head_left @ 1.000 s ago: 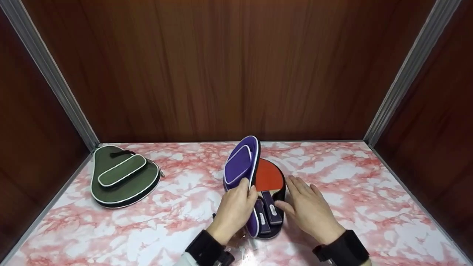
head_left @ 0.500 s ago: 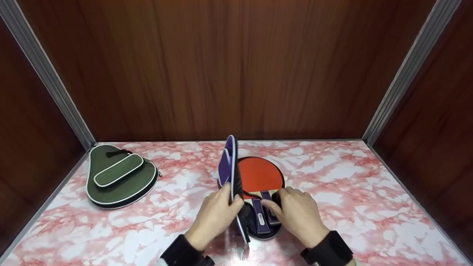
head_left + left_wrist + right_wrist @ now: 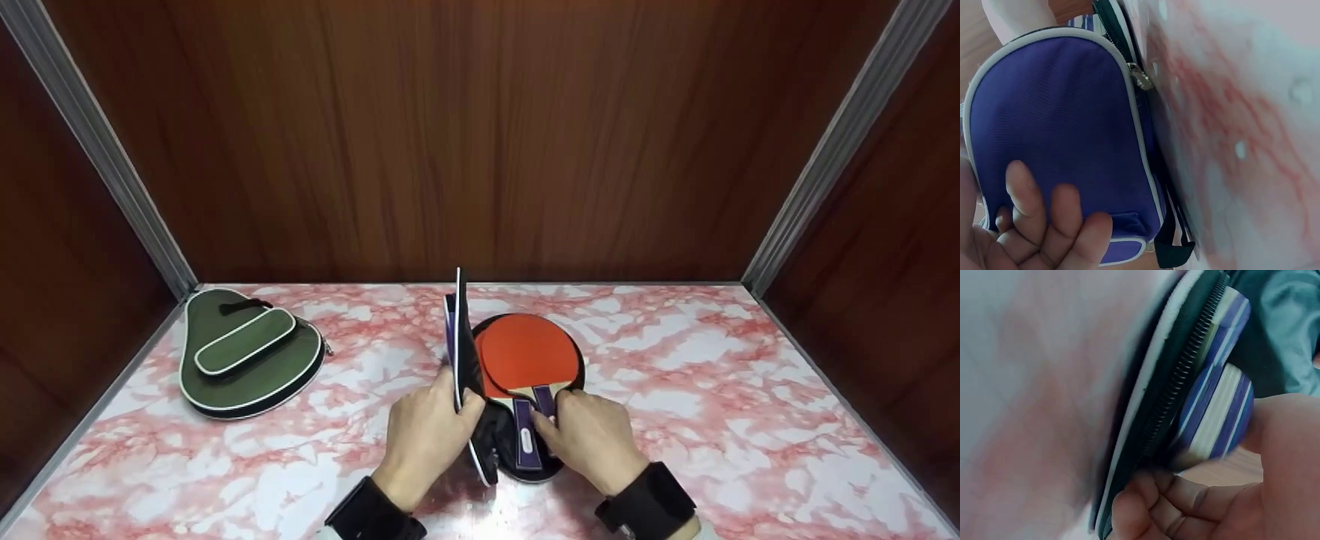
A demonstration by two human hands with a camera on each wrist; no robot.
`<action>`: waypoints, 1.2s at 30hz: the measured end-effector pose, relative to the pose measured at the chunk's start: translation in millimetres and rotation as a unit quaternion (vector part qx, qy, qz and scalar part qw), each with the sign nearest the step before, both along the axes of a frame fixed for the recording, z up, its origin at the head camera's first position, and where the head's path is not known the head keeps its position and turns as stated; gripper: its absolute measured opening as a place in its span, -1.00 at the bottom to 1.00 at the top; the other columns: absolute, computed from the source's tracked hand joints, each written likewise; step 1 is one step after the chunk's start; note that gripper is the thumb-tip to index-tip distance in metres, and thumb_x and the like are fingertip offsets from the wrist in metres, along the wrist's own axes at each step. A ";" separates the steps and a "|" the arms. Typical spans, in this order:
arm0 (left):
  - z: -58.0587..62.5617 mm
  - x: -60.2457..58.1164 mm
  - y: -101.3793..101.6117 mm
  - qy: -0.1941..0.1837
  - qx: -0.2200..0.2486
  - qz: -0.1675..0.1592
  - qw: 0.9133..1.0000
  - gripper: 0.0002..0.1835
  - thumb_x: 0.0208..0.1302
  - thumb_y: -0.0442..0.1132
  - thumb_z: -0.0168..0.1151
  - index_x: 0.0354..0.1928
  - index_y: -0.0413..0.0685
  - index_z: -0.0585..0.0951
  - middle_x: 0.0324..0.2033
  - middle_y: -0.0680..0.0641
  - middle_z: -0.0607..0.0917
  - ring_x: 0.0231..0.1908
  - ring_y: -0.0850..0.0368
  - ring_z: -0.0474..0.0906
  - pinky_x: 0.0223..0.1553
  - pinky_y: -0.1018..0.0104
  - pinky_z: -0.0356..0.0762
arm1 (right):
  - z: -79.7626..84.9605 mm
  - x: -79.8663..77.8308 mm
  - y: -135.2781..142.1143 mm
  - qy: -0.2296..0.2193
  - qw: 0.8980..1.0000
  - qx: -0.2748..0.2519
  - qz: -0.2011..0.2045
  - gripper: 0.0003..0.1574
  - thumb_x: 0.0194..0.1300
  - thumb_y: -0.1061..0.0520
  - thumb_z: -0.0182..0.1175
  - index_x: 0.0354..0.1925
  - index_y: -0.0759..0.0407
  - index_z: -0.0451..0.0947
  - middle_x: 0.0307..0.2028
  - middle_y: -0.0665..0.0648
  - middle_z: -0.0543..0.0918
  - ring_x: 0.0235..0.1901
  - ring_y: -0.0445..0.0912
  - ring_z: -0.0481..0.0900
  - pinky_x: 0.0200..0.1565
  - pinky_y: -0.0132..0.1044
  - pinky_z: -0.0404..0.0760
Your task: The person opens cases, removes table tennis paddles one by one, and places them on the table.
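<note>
The head view shows the paddle-shaped purple fabric case with white piping [image 3: 469,375] nearly edge-on, its cover raised, so little purple shows there; the left-wrist view gives the broad purple face. The left hand [image 3: 427,427] pinches the cover, thumb on the black lining, other fingers hidden behind in the head view. The right hand [image 3: 600,435] is curled on the purple handle of the upper orange-red table tennis paddle [image 3: 531,349], covering part of it; in the right-wrist view the striped handle ends are blurred. Beneath lies the lower orange-red paddle [image 3: 527,439], its blade mostly covered, in the case's black base. The case sits midway between the side edges of the red-and-white marbled bench [image 3: 712,382], whose near edge is cut off. By its far left corner lies a closed olive-green paddle case [image 3: 247,360]. A dark wood-grain panel [image 3: 480,142] stands along the far edge.
</note>
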State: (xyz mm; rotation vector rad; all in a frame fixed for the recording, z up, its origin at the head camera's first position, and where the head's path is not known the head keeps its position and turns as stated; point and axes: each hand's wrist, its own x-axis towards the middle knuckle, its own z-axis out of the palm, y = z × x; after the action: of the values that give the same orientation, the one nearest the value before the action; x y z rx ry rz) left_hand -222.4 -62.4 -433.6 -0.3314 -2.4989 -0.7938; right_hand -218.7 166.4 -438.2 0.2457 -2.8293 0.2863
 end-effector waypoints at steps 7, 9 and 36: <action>1.9 1.1 -0.7 -0.016 -0.002 -0.008 1.000 -0.86 0.38 -0.13 0.30 -0.28 0.00 0.57 -0.69 0.02 0.53 -0.68 -0.03 0.48 -0.57 0.01 0.46 | -4.8 -3.5 0.5 0.001 1.000 0.000 -0.007 -0.55 0.40 -0.12 0.46 -0.39 0.19 0.61 -0.53 0.20 0.68 -0.48 0.22 0.73 -0.44 0.19 0.62; 1.7 1.5 -1.2 -0.017 -0.002 -0.007 1.000 -0.86 0.39 -0.13 0.30 -0.28 0.01 0.56 -0.69 0.03 0.52 -0.68 -0.01 0.47 -0.57 0.01 0.46 | -5.6 -4.4 0.5 0.002 1.000 0.001 -0.003 -0.55 0.40 -0.12 0.47 -0.38 0.20 0.61 -0.53 0.21 0.67 -0.48 0.22 0.73 -0.45 0.19 0.61; -2.7 3.4 4.0 0.036 -0.001 -0.001 0.999 -0.81 0.29 -0.13 0.34 -0.40 0.06 0.52 -0.70 0.06 0.49 -0.69 -0.04 0.51 -0.59 0.02 0.47 | -1.1 -10.1 18.7 0.012 0.999 0.016 0.035 -0.54 0.44 -0.08 0.48 -0.44 0.10 0.50 -0.51 0.10 0.53 -0.54 0.13 0.62 -0.43 0.15 0.59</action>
State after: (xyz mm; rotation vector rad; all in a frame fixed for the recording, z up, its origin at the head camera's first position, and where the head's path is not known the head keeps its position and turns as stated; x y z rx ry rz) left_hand -219.0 -58.4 -436.3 -0.3577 -2.4319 -0.7670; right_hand -228.7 185.1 -439.3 0.3532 -2.8069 0.2500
